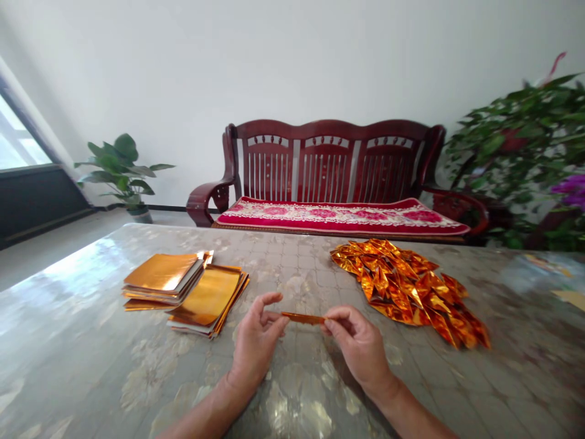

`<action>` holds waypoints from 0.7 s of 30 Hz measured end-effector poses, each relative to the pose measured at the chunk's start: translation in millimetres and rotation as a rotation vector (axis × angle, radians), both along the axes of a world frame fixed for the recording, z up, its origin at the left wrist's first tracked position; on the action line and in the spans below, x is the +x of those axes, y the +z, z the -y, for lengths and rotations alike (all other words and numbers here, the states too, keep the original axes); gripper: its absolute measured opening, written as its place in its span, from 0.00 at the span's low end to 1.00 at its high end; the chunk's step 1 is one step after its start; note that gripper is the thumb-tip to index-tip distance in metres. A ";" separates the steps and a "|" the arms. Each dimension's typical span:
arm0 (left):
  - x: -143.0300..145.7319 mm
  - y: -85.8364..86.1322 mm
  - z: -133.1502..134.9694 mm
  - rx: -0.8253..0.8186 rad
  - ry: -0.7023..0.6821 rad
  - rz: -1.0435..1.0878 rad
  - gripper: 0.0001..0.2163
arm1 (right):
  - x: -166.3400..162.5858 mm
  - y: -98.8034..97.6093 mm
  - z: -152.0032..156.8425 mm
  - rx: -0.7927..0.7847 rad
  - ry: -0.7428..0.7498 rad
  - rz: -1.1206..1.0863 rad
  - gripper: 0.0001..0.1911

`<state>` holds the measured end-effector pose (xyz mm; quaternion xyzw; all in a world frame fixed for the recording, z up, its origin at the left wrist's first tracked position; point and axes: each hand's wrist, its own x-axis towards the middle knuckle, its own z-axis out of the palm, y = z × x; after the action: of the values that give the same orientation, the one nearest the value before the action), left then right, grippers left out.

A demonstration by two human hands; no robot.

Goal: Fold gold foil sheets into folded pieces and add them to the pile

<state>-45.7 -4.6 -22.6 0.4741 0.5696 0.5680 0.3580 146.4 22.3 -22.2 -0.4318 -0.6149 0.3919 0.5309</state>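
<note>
Between my two hands a narrow folded strip of gold foil paper (pixel 303 318) is held level above the table. My left hand (pixel 258 335) pinches its left end between thumb and a finger, with the index finger raised and bent. The right end sits in the closed thumb and fingers of my right hand (pixel 356 341). Left of my hands lie two stacks of flat gold foil sheets, a farther stack (pixel 159 272) and a nearer stack (pixel 208 296). A heap of folded gold foil pieces (pixel 406 283) spreads out to the right.
The patterned, shiny table (pixel 146 372) extends in front of me. At its right edge lies a clear plastic bag (pixel 542 271). Beyond the table stands a dark red wooden bench (pixel 324 164) with a red patterned cushion (pixel 342 216). Potted plants flank it, one leafy plant (pixel 123 167) at left.
</note>
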 end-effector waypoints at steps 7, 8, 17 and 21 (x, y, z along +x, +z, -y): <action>-5.0 -3.7 -2.7 0.025 -0.049 -0.129 0.08 | 2.8 -0.2 -1.1 0.093 0.059 0.030 0.10; -5.4 -3.0 -3.0 0.035 -0.042 -0.171 0.06 | 2.7 -0.8 -1.3 0.087 0.057 0.025 0.10; -4.6 0.6 -5.0 -0.013 -0.052 -0.161 0.09 | -2.1 -6.2 -4.0 -0.153 0.046 -0.089 0.15; -8.3 -1.3 -5.1 -0.002 -0.129 -0.129 0.09 | -2.0 -1.3 -6.3 -0.239 0.071 -0.161 0.17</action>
<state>-54.1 0.5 -23.9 0.5449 0.5603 0.5115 0.3571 144.4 28.6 -23.5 -0.4371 -0.5343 0.5140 0.5093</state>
